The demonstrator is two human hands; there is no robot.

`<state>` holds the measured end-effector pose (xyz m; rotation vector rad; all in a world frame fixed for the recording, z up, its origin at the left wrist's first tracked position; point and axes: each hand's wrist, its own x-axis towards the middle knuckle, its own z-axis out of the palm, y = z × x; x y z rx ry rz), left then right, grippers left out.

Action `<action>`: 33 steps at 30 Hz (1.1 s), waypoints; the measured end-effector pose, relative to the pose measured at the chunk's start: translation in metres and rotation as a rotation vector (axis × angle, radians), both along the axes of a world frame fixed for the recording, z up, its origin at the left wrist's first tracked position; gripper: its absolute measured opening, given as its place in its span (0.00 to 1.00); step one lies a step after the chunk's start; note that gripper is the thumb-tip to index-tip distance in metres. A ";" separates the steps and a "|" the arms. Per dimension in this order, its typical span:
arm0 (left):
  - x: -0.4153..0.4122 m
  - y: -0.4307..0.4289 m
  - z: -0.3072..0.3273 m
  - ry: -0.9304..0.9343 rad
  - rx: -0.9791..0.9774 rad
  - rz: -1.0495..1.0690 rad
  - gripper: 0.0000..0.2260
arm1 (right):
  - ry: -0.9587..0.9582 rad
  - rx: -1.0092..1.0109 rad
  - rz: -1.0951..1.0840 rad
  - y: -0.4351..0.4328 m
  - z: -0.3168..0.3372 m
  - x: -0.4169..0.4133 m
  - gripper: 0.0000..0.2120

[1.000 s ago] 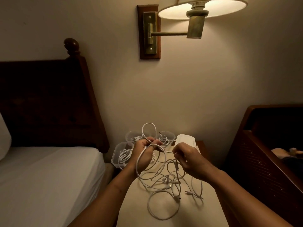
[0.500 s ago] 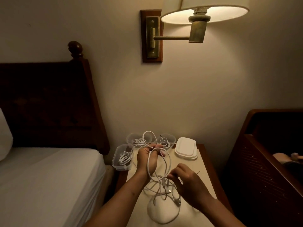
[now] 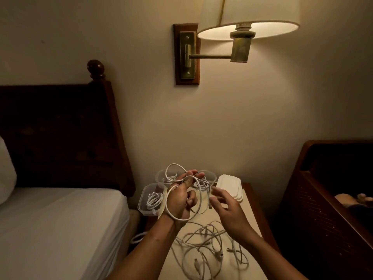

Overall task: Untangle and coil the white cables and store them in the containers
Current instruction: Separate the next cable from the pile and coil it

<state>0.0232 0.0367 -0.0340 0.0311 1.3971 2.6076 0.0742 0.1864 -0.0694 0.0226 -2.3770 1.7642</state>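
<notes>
My left hand is raised above the nightstand with a white cable looped around it from wrist to fingertips; thumb and fingers pinch the loops near the top. Close beside it on the right, my right hand hovers with its fingers spread and holds nothing. A tangle of white cables lies on the nightstand top below both hands. Three clear containers stand at the back left: the near one holds a coiled cable, and the two behind also hold cables, partly hidden by my left hand.
A stack of white lids sits at the nightstand's back right. A bed with a white sheet and a dark headboard is on the left. Dark wooden furniture stands on the right. A wall lamp hangs above.
My right hand let go of the cables on the table and rose beside my left hand, fingers spread. My left hand now has a cable loop around it down to the wrist.
</notes>
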 end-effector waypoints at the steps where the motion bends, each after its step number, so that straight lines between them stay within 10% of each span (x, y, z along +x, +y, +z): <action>1: 0.003 -0.002 0.002 -0.007 0.017 -0.014 0.09 | 0.025 -0.039 0.030 -0.002 0.004 0.000 0.09; 6: 0.017 -0.018 0.010 -0.014 -0.002 -0.084 0.10 | 0.018 -0.206 0.092 0.002 0.012 0.001 0.09; 14: 0.042 -0.047 -0.030 0.281 -0.852 -0.008 0.11 | 0.267 -0.339 -0.263 0.022 0.035 -0.002 0.06; 21: 0.064 -0.053 -0.027 0.560 -1.735 -0.664 0.48 | 0.356 -0.180 -0.249 0.045 0.047 -0.001 0.10; 29: 0.063 -0.054 0.050 0.613 -1.888 -0.840 0.59 | 0.379 -0.063 -0.175 0.071 0.063 -0.002 0.10; 33: 0.059 -0.042 0.063 0.674 -1.600 -0.714 0.44 | 0.350 0.088 -0.178 0.069 0.063 -0.009 0.05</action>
